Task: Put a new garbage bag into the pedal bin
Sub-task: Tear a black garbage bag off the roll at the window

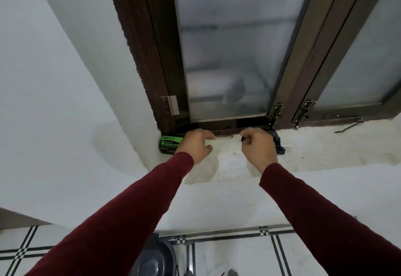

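Both hands reach up to the windowsill (314,145): the left hand (195,145) curls loosely, fingers partly closed, against a green-and-black box (170,143) reading "BECO" and "GARBAGE BAG"; the right hand (259,147) is closed around a dark crumpled garbage bag (278,144). Below, between the sleeves, stands the dark pedal bin (155,258) on the tiled floor (238,258).

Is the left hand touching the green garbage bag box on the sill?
Cannot tell. In the head view the left hand overlaps the right end of the green box, hiding any contact or gap.
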A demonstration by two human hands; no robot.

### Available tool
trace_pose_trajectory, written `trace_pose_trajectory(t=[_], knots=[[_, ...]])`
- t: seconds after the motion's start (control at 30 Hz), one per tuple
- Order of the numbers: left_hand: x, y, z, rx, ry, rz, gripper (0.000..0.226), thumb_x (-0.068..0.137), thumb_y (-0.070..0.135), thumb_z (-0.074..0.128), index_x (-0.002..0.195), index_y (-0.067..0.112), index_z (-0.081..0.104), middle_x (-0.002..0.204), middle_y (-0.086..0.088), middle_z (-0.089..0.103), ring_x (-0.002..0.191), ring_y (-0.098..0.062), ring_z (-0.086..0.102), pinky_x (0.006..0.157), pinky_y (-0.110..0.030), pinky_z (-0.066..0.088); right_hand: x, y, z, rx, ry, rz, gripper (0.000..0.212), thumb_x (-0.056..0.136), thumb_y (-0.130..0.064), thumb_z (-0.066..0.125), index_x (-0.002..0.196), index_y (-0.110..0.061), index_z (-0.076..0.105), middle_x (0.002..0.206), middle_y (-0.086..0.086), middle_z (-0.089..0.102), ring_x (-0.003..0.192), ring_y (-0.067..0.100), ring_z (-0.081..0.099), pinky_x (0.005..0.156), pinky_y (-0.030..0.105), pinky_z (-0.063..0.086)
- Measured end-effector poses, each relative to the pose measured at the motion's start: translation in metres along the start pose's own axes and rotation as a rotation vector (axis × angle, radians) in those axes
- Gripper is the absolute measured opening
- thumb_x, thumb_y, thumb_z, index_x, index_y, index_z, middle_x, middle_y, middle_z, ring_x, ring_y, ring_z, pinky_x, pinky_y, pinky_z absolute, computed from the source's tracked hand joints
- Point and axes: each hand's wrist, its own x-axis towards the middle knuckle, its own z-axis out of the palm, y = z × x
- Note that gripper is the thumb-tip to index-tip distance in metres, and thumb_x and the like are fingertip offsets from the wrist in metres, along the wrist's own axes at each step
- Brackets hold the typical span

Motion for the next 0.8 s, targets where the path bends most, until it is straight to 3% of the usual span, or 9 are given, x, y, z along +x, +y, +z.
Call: trace_pose_trajectory(t=[0.13,0.23,0.3,0.4,0.5,0.57,0.67,0.8], knots=[[0.015,0.033,0.024,-0.095,-0.098,0.014,0.035,0.085,0.007,0.076,0.116,0.023,0.075,0.119,0.005,0.071,0.087,-0.013,0.066,0.094,-0.029,0.055,0.009,0.037,-0.026,-0.532,-0.131,0.055,0.049,0.079,-0.017,0.069,0.128,-0.025,0.064,0.124,0.006,0.058,0.114,0.034,0.048,0.085,0.043,0.050],[0.025,0.050,0.040,-0.075,-0.146,0.019,0.038,0.082,0.009,0.078,0.118,0.022,0.073,0.117,0.005,0.072,0.087,-0.011,0.064,0.089,-0.023,0.052,0.012,0.056,-0.027,-0.590,-0.255,0.059,0.045,0.085,-0.016,0.063,0.127,-0.033,0.065,0.125,0.006,0.059,0.116,0.033,0.051,0.089,0.042,0.048],[0.029,0.057,0.047,-0.095,-0.157,0.009,0.043,0.081,0.009,0.079,0.123,0.018,0.070,0.118,0.002,0.071,0.089,-0.013,0.063,0.087,-0.021,0.049,0.015,0.064,-0.027,-0.420,-0.268,0.080,0.036,0.087,-0.016,0.061,0.116,-0.033,0.074,0.118,0.005,0.067,0.112,0.031,0.059,0.092,0.037,0.051],[0.031,0.069,0.057,-0.222,-0.176,-0.052,0.061,0.078,0.014,0.085,0.135,0.021,0.062,0.122,0.004,0.064,0.104,-0.018,0.065,0.090,-0.024,0.049,0.015,0.065,-0.037,0.090,-0.230,0.221,0.023,0.086,-0.013,0.066,0.103,-0.024,0.078,0.100,0.004,0.074,0.100,0.025,0.068,0.090,0.028,0.051],[0.030,0.084,0.061,-0.391,-0.216,-0.019,0.075,0.077,0.014,0.087,0.143,0.024,0.053,0.130,0.008,0.058,0.117,-0.010,0.056,0.104,-0.029,0.045,0.014,0.061,-0.057,0.626,-0.291,0.379,0.015,0.092,-0.011,0.069,0.101,-0.020,0.076,0.101,0.008,0.076,0.096,0.023,0.070,0.083,0.033,0.055],[0.030,0.091,0.060,-0.454,-0.263,0.023,0.068,0.080,0.010,0.085,0.141,0.020,0.056,0.121,0.005,0.066,0.113,-0.009,0.061,0.101,-0.025,0.046,0.013,0.060,-0.071,0.861,-0.394,0.410,0.017,0.096,-0.011,0.066,0.111,-0.012,0.074,0.104,0.011,0.076,0.094,0.022,0.072,0.079,0.035,0.058],[0.029,0.101,0.054,-0.502,-0.313,-0.018,0.037,0.089,0.011,0.079,0.125,0.012,0.068,0.091,-0.006,0.069,0.087,-0.012,0.066,0.087,-0.023,0.050,0.014,0.063,-0.086,1.039,-0.385,0.422,0.024,0.095,-0.008,0.068,0.118,0.000,0.070,0.101,0.012,0.074,0.091,0.022,0.071,0.083,0.034,0.059],[0.019,0.120,0.055,-0.589,-0.194,-0.066,0.027,0.098,0.011,0.065,0.124,0.010,0.069,0.095,-0.005,0.067,0.083,-0.013,0.063,0.075,-0.021,0.050,0.010,0.061,-0.097,1.095,-0.277,0.476,0.028,0.085,-0.013,0.081,0.106,-0.005,0.065,0.091,0.013,0.072,0.078,0.021,0.070,0.070,0.027,0.061]])
